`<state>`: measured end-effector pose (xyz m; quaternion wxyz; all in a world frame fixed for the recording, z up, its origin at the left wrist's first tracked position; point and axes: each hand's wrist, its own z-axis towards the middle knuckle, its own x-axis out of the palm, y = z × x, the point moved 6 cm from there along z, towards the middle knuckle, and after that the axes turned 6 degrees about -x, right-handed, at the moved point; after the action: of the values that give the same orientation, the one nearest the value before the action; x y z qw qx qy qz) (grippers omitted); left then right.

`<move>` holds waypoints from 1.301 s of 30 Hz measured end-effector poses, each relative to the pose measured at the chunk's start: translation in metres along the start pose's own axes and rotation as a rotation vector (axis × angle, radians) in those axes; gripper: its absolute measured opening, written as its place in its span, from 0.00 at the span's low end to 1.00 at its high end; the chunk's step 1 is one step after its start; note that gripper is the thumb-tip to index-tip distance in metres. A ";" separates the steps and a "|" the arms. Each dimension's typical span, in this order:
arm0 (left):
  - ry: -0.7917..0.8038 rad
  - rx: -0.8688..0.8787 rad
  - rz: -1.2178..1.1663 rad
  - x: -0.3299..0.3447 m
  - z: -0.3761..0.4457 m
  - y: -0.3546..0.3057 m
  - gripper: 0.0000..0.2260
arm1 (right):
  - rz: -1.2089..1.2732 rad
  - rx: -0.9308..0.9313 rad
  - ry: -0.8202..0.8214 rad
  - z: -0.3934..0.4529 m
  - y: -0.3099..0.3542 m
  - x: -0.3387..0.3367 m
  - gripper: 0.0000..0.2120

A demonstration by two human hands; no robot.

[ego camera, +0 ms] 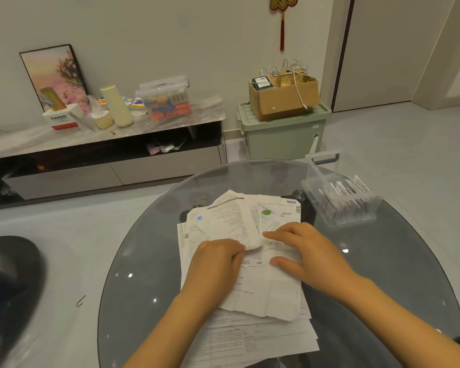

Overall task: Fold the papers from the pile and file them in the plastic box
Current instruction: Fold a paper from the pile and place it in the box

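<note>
pinching the near end of a long white crumpled printed receipt point(234, 221), the left hand point(213, 264) curls its grip round the paper, while the right hand point(306, 253) presses on it with spread, nearly straight fingers. both rest on the loose pile of white printed papers point(250, 309) at the middle of the round dark glass table point(144, 261). the clear plastic box point(340, 200) of filed folded slips stands near the table's far right edge.
</note>
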<state>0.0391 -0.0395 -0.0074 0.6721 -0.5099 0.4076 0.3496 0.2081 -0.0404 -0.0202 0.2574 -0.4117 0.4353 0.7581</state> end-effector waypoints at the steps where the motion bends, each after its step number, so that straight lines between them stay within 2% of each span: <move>1: -0.001 0.024 -0.021 0.001 -0.003 -0.004 0.10 | 0.025 -0.014 -0.002 0.000 0.001 0.000 0.21; 5: 0.065 -0.007 -0.179 0.006 -0.014 -0.012 0.07 | 0.113 -0.023 0.036 -0.002 -0.001 -0.001 0.10; 9: 0.175 -0.147 -0.383 0.008 -0.015 -0.002 0.06 | 0.158 0.061 0.123 -0.005 -0.006 -0.004 0.11; 11: 0.244 -0.177 -0.435 0.006 -0.015 0.000 0.04 | 0.226 0.093 0.135 -0.006 -0.005 -0.005 0.07; 13: 0.297 -0.194 -0.485 0.004 -0.014 0.000 0.07 | 0.313 0.134 0.133 -0.008 -0.006 -0.004 0.05; 16: 0.307 -0.229 -0.524 0.007 -0.016 -0.001 0.16 | 0.341 0.168 0.090 -0.007 -0.005 -0.002 0.07; 20: 0.199 -0.294 -0.518 0.013 -0.015 0.002 0.20 | 0.336 0.223 0.028 -0.004 -0.005 0.006 0.10; 23: 0.171 -0.283 -0.467 0.018 -0.013 0.001 0.28 | 0.343 0.295 0.055 -0.004 -0.007 0.015 0.24; 27: 0.200 -0.268 -0.368 0.028 -0.011 0.002 0.46 | 0.221 0.341 0.126 -0.006 -0.007 0.024 0.38; 32: 0.250 -0.264 -0.240 0.034 -0.009 0.013 0.47 | 0.183 0.331 0.185 -0.006 -0.013 0.023 0.47; 35: 0.261 -0.275 -0.193 0.034 -0.009 0.020 0.46 | 0.152 0.282 0.240 -0.006 -0.013 0.017 0.47; 39: 0.233 -0.262 -0.132 0.026 -0.009 0.022 0.42 | 0.000 0.161 0.281 -0.008 -0.008 0.015 0.30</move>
<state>0.0285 -0.0414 -0.0410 0.5697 -0.6557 0.3993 0.2933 0.2096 -0.0433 -0.0391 0.2260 -0.4916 0.5263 0.6559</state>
